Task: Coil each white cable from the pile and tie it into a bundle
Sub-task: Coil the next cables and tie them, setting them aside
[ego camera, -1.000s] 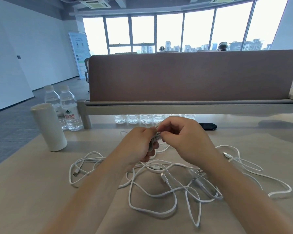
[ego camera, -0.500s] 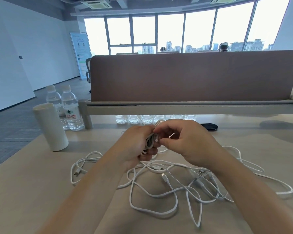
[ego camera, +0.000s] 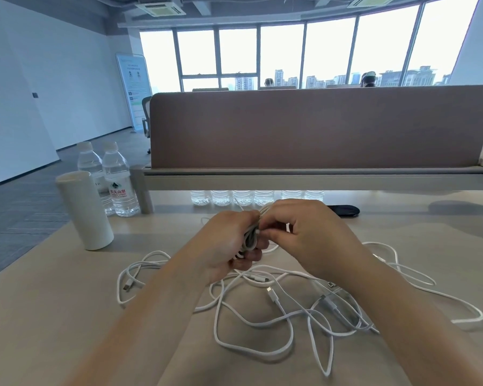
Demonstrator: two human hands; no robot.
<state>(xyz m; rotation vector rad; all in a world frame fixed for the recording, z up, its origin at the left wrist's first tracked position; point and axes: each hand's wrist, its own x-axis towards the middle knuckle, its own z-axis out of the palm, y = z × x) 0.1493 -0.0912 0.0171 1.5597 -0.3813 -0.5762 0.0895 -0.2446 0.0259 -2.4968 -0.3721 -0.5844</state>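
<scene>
Little has moved over the last second: the right hand (ego camera: 307, 238) has brought its pinching fingertips (ego camera: 271, 234) slightly lower against the coiled cable (ego camera: 250, 236), while the left hand (ego camera: 221, 246) keeps its place above the desk (ego camera: 53, 302). The pile of white cables (ego camera: 262, 310) lies as it lay before.

Left hand: fingers curled round the coiled cable, gripping it upright in the fist, with loops showing between thumb and fingers. Right hand: thumb and forefinger pinch a strand at the coil's near edge, the other fingers bent loosely behind (which end of the cable is pinched cannot be told). Both hands are held clear of the desk, directly above the far side of the pile. The pile spreads loose and tangled beneath and to the right of the hands, several connector ends lying exposed.

Containers: a white cylinder (ego camera: 84, 210) stands upright at the desk's left edge; its inside is hidden from this angle. Just behind it stand two water bottles (ego camera: 117, 182), capped and holding clear water, touching one another. A row of bottles (ego camera: 257, 197) shows only its lower parts through the gap under the divider panel (ego camera: 318, 126). A dark flat object (ego camera: 343, 210) lies on the desk beyond the right hand.
</scene>
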